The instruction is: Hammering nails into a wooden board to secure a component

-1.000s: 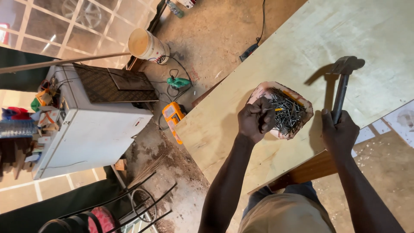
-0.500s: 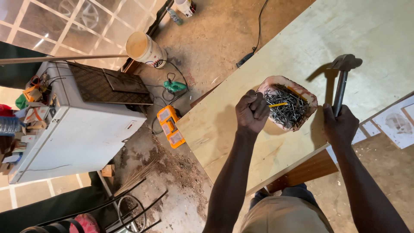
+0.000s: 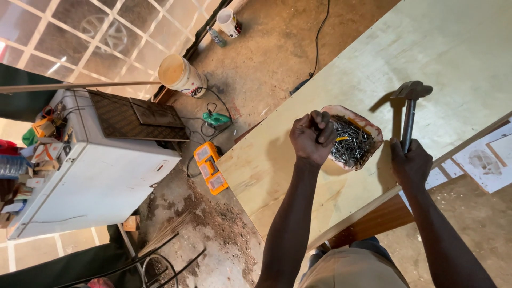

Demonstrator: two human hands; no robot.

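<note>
The left hand (image 3: 312,137) has come up a little from where it was a second ago. Then it was dug down into the bowl of nails (image 3: 353,140); now it sits at the bowl's left rim, fingers curled tight into a fist, knuckles toward me. That reads as a hand that has picked something out, though whether a nail is pinched inside that closed grip I cannot tell, since the fingers cover whatever is there.

The right hand (image 3: 409,161) has barely shifted. Its grip is clamped around the lower end of the hammer (image 3: 409,109), whose metal shaft runs up away from the person and whose head rests on or just above the pale plywood sheet (image 3: 426,48) serving as the counter. The bowl lies between the two hands, on the sheet, near its front edge.

The view itself has drifted slightly, so the white chest appliance (image 3: 101,181) and the orange case (image 3: 210,168) on the floor look moved, but they have not been touched.

Hard to make out: the nails are a dark tangle with one yellowish piece among them. The hammer's head throws a shadow that blurs where it meets the board. The person's body is cut off at the bottom edge, and the plywood runs out of frame at the right.
</note>
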